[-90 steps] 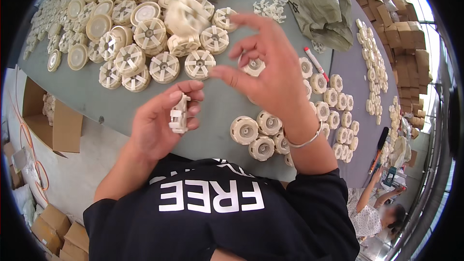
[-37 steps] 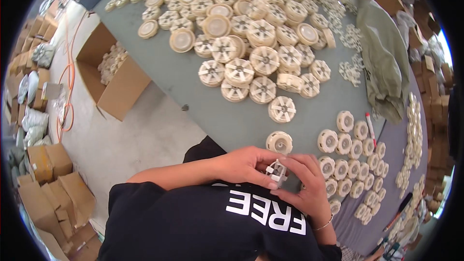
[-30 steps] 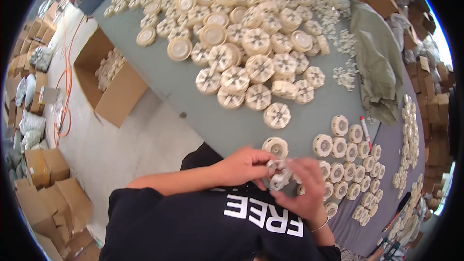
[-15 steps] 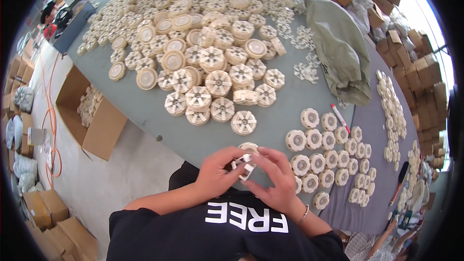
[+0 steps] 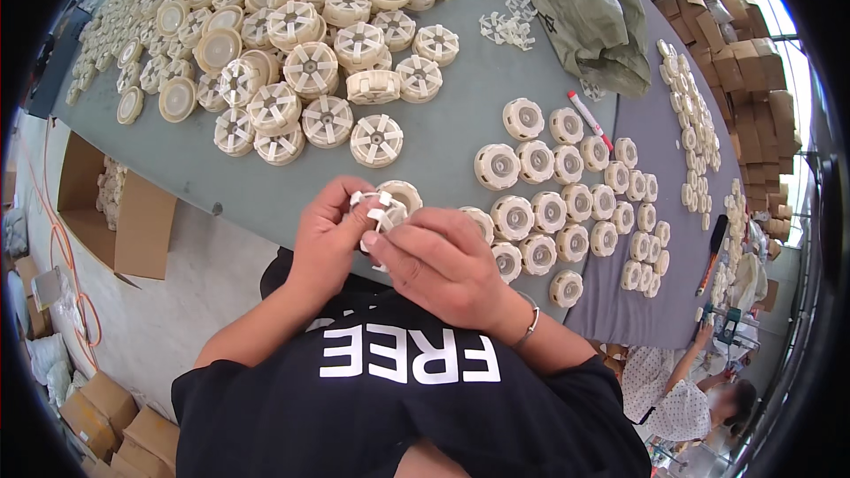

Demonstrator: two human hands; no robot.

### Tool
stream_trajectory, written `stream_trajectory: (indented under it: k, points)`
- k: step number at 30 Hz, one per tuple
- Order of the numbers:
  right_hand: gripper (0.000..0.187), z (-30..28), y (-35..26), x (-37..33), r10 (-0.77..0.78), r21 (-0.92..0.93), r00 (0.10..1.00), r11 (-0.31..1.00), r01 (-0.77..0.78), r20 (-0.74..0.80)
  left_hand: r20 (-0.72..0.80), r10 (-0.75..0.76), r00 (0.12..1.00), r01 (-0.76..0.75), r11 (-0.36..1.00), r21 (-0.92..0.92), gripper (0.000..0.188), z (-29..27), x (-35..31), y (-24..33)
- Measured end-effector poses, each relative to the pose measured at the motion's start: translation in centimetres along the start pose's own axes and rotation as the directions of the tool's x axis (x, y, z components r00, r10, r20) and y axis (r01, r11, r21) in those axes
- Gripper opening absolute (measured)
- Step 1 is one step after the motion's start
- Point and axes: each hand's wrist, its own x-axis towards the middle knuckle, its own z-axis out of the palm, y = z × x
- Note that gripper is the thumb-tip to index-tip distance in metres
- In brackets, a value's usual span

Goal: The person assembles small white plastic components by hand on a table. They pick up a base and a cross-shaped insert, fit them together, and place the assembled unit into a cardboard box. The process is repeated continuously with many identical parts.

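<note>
A small white plastic part with several prongs is pinched between my two hands over the table's near edge. My left hand grips its left side with thumb and fingers. From the right, my right hand closes its fingertips on the part's lower right side, hiding some of it. Just behind the fingers lies a round cream plastic piece, partly covered. Nearest beyond it stands a cream wheel-shaped piece with white spokes, at the front of a large heap.
Rows of round cream pieces sit right of my hands, beside a red-and-white marker. A green cloth bag lies farther back. An open cardboard box stands left of the table. Another person works at lower right.
The whole view has shifted, so the table's contents sit higher and farther left. My right fingers have curled in closer over the white pronged part, which both hands still hold.
</note>
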Motion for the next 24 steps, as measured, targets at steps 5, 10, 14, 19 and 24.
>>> stream_trajectory:
  k: [5,10,14,19,24]
  points:
    - [0.077,-0.5,0.1,-0.4,0.413,0.589,0.906,0.71,-0.386,0.095,0.43,0.715,0.552,-0.772,0.244,0.586,0.019,-0.5,-0.7,0.6]
    - [0.075,0.6,-0.3,-0.7,0.577,0.774,0.714,0.209,-0.598,0.397,0.439,0.606,0.663,-0.695,0.281,0.662,0.02,0.0,-0.9,1.5]
    - [0.065,-1.0,0.3,-0.5,0.517,0.768,0.677,0.056,-0.638,0.524,0.55,0.666,0.504,-0.803,0.126,0.583,0.022,-0.3,-0.4,1.4]
    - [0.054,-2.4,-0.3,0.1,0.532,0.688,0.443,-0.481,-0.543,0.722,0.741,0.666,0.087,-0.828,-0.365,0.426,0.028,-1.0,0.3,1.6]
    - [0.068,-2.6,2.1,-0.9,0.588,0.352,0.808,0.755,-0.553,0.009,0.115,0.45,0.886,-0.454,0.786,0.42,0.031,-2.3,-1.2,2.3]
